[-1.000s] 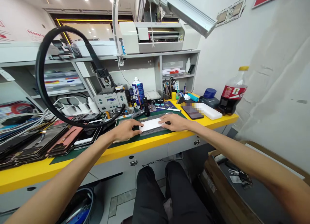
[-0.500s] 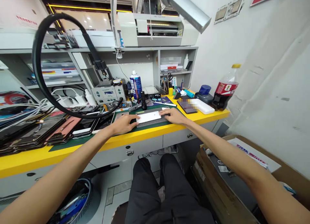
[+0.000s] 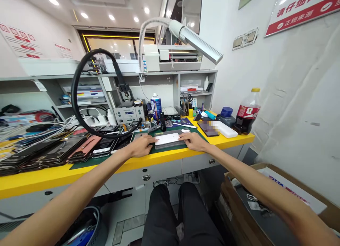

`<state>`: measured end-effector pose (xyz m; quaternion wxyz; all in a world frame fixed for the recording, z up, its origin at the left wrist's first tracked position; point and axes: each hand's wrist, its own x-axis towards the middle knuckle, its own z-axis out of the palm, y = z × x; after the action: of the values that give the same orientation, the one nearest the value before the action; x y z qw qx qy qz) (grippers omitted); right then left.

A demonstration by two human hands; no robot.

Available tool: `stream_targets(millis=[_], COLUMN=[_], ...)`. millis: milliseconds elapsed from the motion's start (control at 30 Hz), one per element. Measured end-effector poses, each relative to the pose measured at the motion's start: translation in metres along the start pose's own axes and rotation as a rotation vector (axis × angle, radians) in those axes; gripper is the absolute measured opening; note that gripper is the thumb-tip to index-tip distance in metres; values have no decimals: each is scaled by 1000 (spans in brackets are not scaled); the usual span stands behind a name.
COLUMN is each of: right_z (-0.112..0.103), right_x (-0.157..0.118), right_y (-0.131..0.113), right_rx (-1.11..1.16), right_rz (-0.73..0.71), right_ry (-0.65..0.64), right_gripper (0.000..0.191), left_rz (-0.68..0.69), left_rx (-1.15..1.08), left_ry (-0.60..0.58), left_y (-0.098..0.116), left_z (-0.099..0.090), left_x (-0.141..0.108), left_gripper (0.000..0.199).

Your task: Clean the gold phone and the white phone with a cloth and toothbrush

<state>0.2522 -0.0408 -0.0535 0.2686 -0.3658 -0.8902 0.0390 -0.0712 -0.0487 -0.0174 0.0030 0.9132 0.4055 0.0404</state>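
Observation:
A white phone (image 3: 167, 139) lies flat on a dark grey textured pad (image 3: 166, 145), which rests on the green mat (image 3: 87, 161). At the phone's left end, the fingers and thumb of my left hand (image 3: 142, 146) grip its edge. My right hand (image 3: 196, 141) has its fingertips closed at the other end, by the right short side. A small white piece (image 3: 185, 131) sits just behind my right fingers. Behind the phone, a black flashlight (image 3: 162, 122) stands upright on the mat.
Stacked phones and screens (image 3: 60, 146) fill the left of the yellow-edged bench (image 3: 138, 164). A black looped hose (image 3: 75, 97) arches near the soldering station (image 3: 129, 113). A spray can (image 3: 156, 107) stands behind. Rightward are a dark phone (image 3: 208, 128), a white box (image 3: 226, 129) and a cola bottle (image 3: 247, 113).
The head view has tilted upward, so the bench sits lower in the picture. Both hands stay at the two ends of the white phone, which remains on the pad.

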Motion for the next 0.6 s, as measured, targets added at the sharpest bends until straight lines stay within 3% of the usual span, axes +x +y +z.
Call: stream_targets(millis=[233,467,600], right_z=[4,-9,-4], right_x=[-4,16,23], right_y=[3,-10,-18], right_rx=[-28,-81,-110], right_rz=[-20,16,20], right_ry=[-30,-69,-83], right_gripper=[48,47,48], left_rz=[-2,22,22], left_rx=[23,27,15], left_ry=[8,-2,14], left_y=[-2,-6,-5], left_z=[11,-4,-6], left_x=[-13,2,11], left_gripper=[62,60,57])
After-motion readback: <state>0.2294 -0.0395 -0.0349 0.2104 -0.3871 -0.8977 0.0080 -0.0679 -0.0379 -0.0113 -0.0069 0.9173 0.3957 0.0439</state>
